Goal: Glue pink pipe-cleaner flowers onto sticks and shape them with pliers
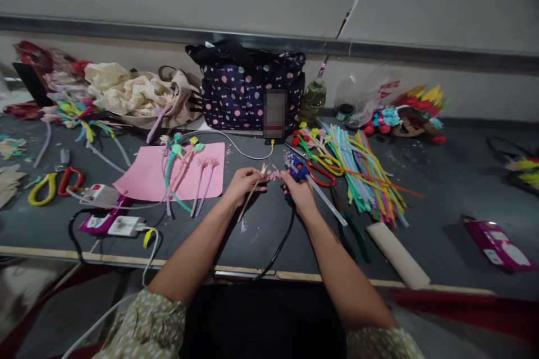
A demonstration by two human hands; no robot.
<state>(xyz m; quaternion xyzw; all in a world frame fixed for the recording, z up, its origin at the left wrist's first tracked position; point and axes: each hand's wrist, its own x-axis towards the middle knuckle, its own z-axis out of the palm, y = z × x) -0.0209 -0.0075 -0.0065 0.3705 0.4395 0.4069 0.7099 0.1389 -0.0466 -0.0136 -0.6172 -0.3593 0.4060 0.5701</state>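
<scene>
beige stem [248,202]: in front of patterned bag [236,95], pinched in left hand [246,184] | pink petal strip [275,173]: between both hands, at right fingertips | right hand [299,188]: wrapped around blue glue gun [295,168] | hands: close, not touching | pink sheet [145,173]: bag's front left, on tabletop [252,241] | pipe cleaners [362,171]: bag's front right

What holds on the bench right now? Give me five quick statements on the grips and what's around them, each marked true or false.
1. The right grip holds the glue gun. True.
2. The left grip holds nothing. False: it holds a thin stem.
3. The phone stands in front of the bag. True.
4. The pink sheet lies to the right of both grips. False: it lies to their left.
5. Flowers lie on the pink sheet. True.
</scene>
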